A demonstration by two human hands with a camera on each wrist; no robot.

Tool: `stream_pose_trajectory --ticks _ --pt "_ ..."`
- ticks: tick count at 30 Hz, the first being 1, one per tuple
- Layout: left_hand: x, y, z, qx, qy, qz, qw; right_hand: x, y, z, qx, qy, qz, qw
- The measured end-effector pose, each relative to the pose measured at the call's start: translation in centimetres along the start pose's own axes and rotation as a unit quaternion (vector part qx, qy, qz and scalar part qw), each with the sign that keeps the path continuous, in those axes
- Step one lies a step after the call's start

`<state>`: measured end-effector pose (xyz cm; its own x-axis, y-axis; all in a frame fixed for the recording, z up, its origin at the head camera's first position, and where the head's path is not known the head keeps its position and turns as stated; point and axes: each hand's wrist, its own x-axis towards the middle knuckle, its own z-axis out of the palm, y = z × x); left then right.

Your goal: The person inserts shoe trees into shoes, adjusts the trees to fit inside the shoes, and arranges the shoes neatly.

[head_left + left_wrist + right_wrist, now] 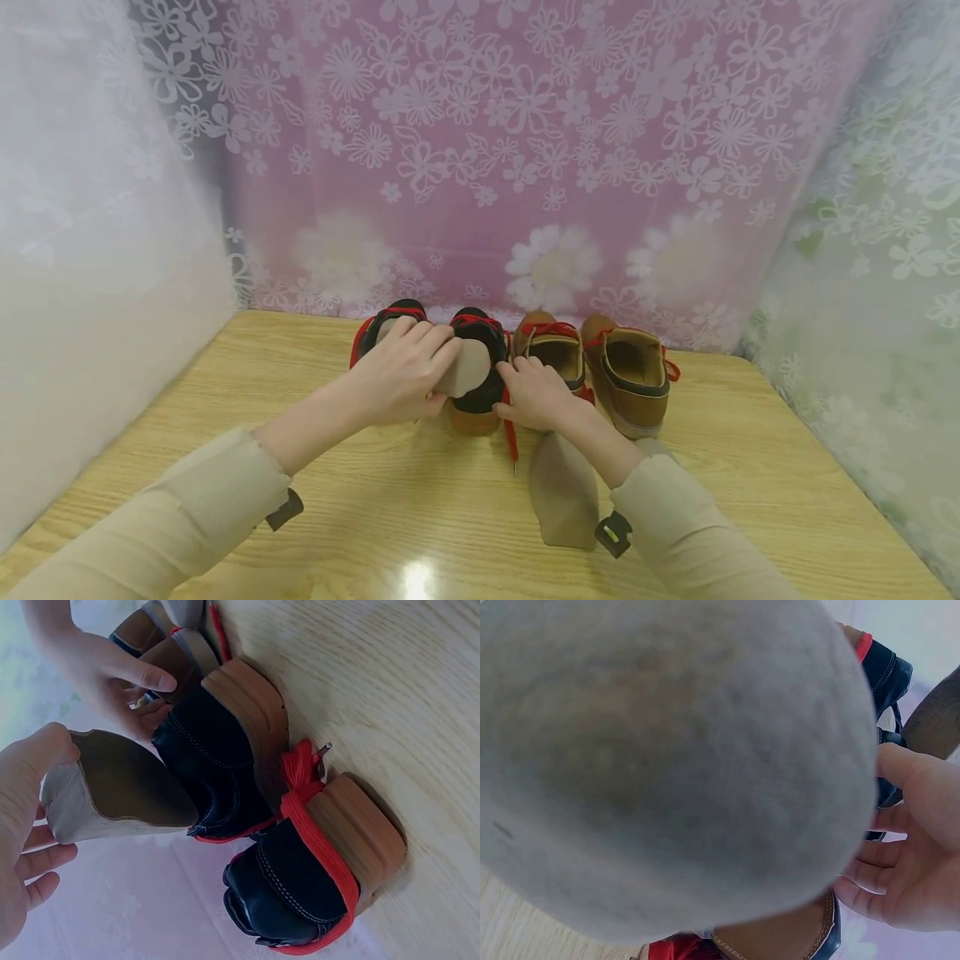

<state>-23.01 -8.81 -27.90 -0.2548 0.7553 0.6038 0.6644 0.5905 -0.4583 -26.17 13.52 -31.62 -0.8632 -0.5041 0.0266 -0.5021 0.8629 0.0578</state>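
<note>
Head view: pinching a beige insole [468,369] with the left hand [408,367], over the mouth of the inner black shoe [480,404]. Right hand [536,393] at that shoe's side, fingers loosely apart. Farther left, an outer black shoe [407,306]; to the right, a pair of brown shoes [637,404]. Loose on the wood-grain table [375,517], a spare insole [562,492]. In the way, a trailing red lace [512,442].

Left wrist view: beige insole gripped between thumb and fingers, edges curled, far end at the shoe's mouth. Best to keep it aligned with the shoe's length, ease the curl flat and steady the shoe's side.

Right wrist view: mostly blocked by a blurred pale surface [675,772], probably an insole. Fingers extended beyond; firmness of contact impossible to tell.
</note>
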Motion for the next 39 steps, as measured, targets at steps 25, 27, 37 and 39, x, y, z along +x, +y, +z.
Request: stream_pose_trajectory --ticks 25,27,37,39 --pt "1.8 -0.4 1.6 0.018 -0.045 0.015 0.9987 0.2 0.1 0.1 -0.008 -0.008 0.005 1.000" --pt "2.1 -0.5 1.7 0.025 -0.050 0.014 0.9983 0.2 0.1 0.1 -0.011 -0.006 0.006 1.000" --pt "2.7 -0.6 1.9 0.033 -0.082 0.011 0.9960 0.0 -0.1 0.2 -0.025 0.006 0.006 1.000" --pt "2.7 -0.7 1.8 0.034 -0.091 0.007 0.9953 0.0 -0.1 0.2 -0.022 0.005 0.006 1.000"
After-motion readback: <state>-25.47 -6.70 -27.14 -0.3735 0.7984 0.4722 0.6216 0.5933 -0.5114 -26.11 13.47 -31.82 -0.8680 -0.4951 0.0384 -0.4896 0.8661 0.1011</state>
